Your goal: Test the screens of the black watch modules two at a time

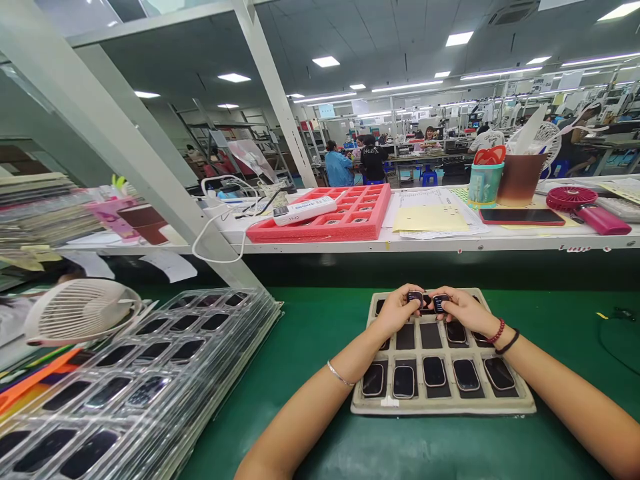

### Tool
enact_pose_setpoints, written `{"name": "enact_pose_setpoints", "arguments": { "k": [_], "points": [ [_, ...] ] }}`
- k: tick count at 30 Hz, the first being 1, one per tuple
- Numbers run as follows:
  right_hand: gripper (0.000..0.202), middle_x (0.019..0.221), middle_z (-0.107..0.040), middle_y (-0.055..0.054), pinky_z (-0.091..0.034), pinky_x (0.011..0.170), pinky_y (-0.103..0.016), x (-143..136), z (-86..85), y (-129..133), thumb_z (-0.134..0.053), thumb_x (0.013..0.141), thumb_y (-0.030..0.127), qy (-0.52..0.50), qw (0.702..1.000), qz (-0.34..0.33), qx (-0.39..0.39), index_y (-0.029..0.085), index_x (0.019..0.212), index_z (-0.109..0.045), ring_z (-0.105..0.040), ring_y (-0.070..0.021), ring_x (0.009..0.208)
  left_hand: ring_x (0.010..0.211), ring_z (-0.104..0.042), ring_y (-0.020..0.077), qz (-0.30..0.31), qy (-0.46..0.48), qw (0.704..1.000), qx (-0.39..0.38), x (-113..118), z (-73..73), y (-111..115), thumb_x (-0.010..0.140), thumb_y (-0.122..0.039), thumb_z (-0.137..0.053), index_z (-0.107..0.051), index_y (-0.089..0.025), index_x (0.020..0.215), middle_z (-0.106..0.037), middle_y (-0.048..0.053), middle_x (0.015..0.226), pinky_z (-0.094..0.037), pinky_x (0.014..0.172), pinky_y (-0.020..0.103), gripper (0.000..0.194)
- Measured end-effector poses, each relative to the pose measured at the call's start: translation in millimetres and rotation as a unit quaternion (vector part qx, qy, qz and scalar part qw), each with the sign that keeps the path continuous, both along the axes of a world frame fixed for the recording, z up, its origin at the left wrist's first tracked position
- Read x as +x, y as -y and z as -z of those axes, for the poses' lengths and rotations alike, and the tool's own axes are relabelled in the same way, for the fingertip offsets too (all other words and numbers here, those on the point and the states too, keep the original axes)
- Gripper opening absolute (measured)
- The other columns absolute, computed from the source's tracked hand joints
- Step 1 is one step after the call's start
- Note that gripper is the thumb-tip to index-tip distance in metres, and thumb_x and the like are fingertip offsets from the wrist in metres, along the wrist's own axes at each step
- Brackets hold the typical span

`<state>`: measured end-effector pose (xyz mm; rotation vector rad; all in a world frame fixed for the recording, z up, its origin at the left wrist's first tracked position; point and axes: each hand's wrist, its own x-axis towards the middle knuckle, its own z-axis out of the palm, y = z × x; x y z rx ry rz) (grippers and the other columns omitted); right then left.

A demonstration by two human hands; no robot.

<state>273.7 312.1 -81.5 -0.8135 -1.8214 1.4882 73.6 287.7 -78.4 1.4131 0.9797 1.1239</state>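
Observation:
Above the back part of a beige tray (390, 405), my left hand (401, 308) pinches a small watch (415, 297) with a lit screen. Close beside it on the right, my right hand (457, 308) grips a second watch (441, 304), its screen showing text. Several dark-screened watches lie in the tray's front row, among them a watch (466, 375) below my right hand. Bare dark pads, such as the pad (431, 336), show in the middle row. My hands and wrists cover parts of the back rows.
A stack of clear trays (165, 373) with watches fills the left, beside a white fan (83, 312). The shelf (350, 247) behind holds a red foam tray (320, 231), papers (430, 217), a phone (521, 217), cups and a pink fan (590, 208). People sit farther back.

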Motion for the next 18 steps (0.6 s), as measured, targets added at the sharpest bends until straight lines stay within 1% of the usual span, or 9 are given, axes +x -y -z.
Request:
{"name": "enact_pose_setpoints", "arguments": {
  "k": [11,18],
  "points": [
    [0.027,0.092,-0.063,-0.006,-0.049,0.054,-0.023,-0.1,-0.3,0.1,-0.053,0.083,0.028,0.006,1.0,0.002,0.008,0.017,0.107,-0.056,-0.064,-0.0153,0.069,0.055,-0.056,0.0087,0.0,0.006,1.0,-0.002,0.8,1.5,-1.0,0.073,-0.027,-0.062,-0.056,-0.014,0.098,-0.064,0.004,0.08,-0.042,0.052,0.019,0.029],
    [0.028,0.098,-0.063,-0.007,-0.049,0.055,-0.022,-0.4,-0.3,0.5,-0.052,0.083,0.027,0.004,1.0,0.003,0.004,0.017,0.109,-0.056,-0.064,-0.0144,0.069,0.056,-0.056,0.0083,0.003,0.002,1.0,0.003,0.2,3.3,-1.3,0.074,-0.022,-0.059,-0.056,-0.013,0.099,-0.064,0.005,0.081,-0.041,0.052,0.018,0.026]
  ]
}}
